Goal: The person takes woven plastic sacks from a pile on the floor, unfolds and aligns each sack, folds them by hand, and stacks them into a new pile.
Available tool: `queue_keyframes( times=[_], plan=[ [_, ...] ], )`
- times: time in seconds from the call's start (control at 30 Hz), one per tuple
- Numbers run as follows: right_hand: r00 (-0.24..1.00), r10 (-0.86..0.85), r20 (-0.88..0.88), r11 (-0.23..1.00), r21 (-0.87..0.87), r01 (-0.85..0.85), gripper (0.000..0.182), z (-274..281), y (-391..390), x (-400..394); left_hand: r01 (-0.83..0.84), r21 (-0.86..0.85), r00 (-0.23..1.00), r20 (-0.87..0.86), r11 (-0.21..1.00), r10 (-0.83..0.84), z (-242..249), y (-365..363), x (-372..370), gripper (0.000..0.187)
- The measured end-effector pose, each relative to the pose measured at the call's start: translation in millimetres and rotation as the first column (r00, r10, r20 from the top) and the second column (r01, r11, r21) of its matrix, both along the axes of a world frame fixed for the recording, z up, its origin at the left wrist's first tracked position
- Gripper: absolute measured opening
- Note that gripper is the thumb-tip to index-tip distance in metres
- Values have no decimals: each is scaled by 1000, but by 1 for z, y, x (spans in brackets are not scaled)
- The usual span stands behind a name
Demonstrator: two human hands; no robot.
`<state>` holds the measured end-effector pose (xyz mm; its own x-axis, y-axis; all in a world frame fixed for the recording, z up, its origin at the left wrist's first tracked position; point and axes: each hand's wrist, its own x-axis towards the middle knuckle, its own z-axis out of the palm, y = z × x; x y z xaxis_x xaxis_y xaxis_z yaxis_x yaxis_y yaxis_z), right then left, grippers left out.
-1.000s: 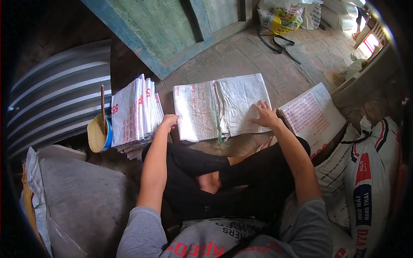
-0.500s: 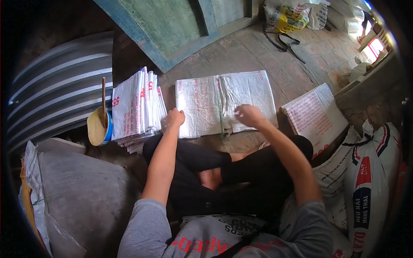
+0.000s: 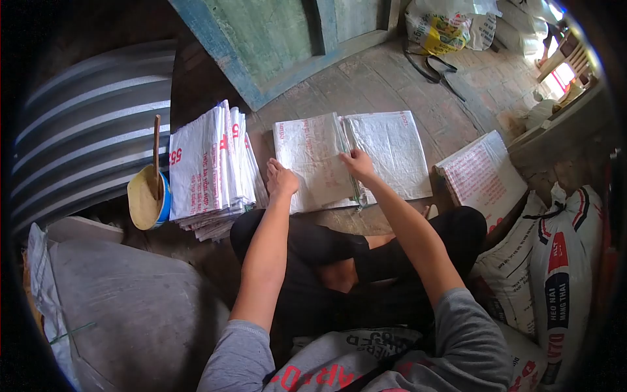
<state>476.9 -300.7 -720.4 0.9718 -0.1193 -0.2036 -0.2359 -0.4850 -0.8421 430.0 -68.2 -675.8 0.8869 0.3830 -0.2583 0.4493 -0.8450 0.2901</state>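
In the head view, folded woven plastic sacks (image 3: 388, 153), white with red print, lie in front of my crossed legs. A folded flap (image 3: 312, 147) rests over their left part. At the middle, my right hand (image 3: 357, 164) pinches the flap's right edge between thumb and fingers. On the left border of the flap, my left hand (image 3: 282, 179) lies with its fingers extended. Just left of that hand stands a thick stack of folded sacks (image 3: 196, 160). Another folded sack pile (image 3: 483, 173) sits to the right, beyond my knee.
A blue tub (image 3: 145, 202) of tan paste with a wooden stick (image 3: 157, 150) stands left, near corrugated metal sheets (image 3: 91, 124). A blue-green wooden panel (image 3: 274, 46) is ahead. Filled sacks (image 3: 558, 261) crowd the right side. A dark strap (image 3: 431, 68) lies on the brick floor.
A flap now covers the left part of the sacks. My right hand has moved left and taken its edge. My left hand has shifted slightly right onto the sheet and its fingers have extended.
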Motion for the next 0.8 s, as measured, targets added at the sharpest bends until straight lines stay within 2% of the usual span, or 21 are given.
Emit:
queue_keyframes(
  times=[0.03, 0.07, 0.1, 0.13, 0.23, 0.27, 0.37, 0.4, 0.57, 0.67, 0.77, 0.8],
  plan=[
    [999, 36, 11, 998, -58, -35, 50, -4, -4, -3, 45, 28, 998, 42, 999, -46, -6, 1, 0, 77],
    [997, 74, 21, 991, -115, -71, 49, -7, -8, -7, 115, 2, 993, -25, 993, -115, -10, 4, 4, 80],
    [993, 113, 28, 979, -173, -107, 49, -9, -9, -11, 130, -3, 991, -14, 991, -131, -10, 3, 4, 81],
    [997, 77, -16, 985, -153, -79, 44, -1, -9, -12, 143, -8, 990, -1, 990, -143, -10, -1, 2, 82],
    [999, 26, -26, 996, -86, -28, 44, 9, -13, -20, 191, 7, 981, 8, 981, -191, -13, 0, 0, 85],
    [994, 84, -64, 988, -127, -92, 47, 12, -17, -19, 200, 10, 980, 1, 980, -200, -14, 1, 1, 85],
    [994, 99, 35, 988, -123, -94, 54, -1, -25, -22, 240, 22, 969, -72, 971, -238, -12, 5, 5, 86],
    [990, 137, -21, 980, -143, -138, 59, 3, -28, -22, 251, 14, 963, -107, 968, -248, -14, 6, 7, 87],
    [991, 89, 99, 995, -59, -83, 46, 4, -30, -32, 262, 6, 947, -192, 965, -256, -17, 5, 12, 92],
    [993, 33, 114, 998, -49, -28, 44, 0, -25, -34, 253, 57, 963, -106, 966, -246, -27, 5, 11, 93],
    [991, 20, 129, 994, -105, -6, 44, 8, -23, -40, 290, 102, 956, 8, 952, -292, -32, 9, 23, 93],
    [990, 20, 142, 992, -129, -2, 44, 10, -22, -40, 334, 145, 932, 95, 931, -349, -36, 15, 31, 90]
  ],
)
